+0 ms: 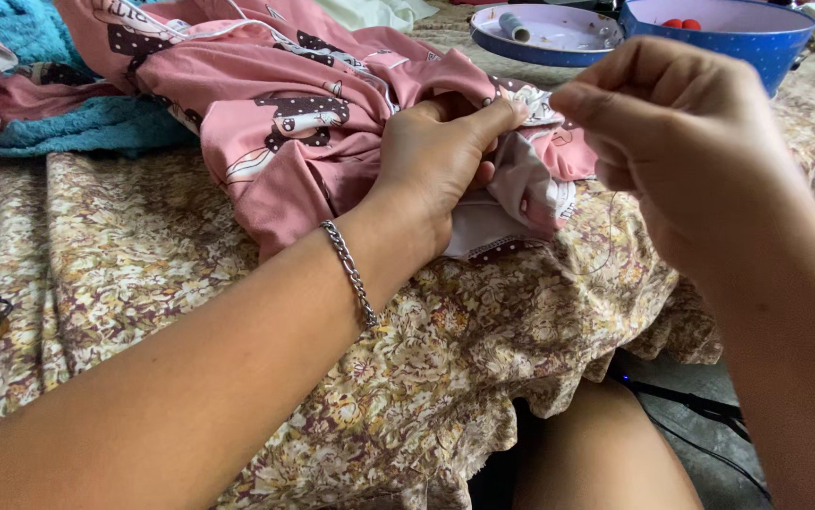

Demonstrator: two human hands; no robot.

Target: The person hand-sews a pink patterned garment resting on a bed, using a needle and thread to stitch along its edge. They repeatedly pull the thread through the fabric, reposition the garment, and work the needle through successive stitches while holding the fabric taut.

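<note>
While the pink printed garment [285, 113] lies bunched on the floral cloth [190, 246], the left hand [436, 161] clenches a fold of it | right hand [681, 142] pinches a dark thread [609, 227] just beside the fold | blue bowl [738, 42] and blue plate [540, 47] behind | teal towel [86, 123] at left

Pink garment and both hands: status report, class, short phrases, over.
Left hand pinching pink garment at its edge. Right hand pinched shut, fine thread trailing down. Blue bowl and lid behind, nothing in the way.
</note>
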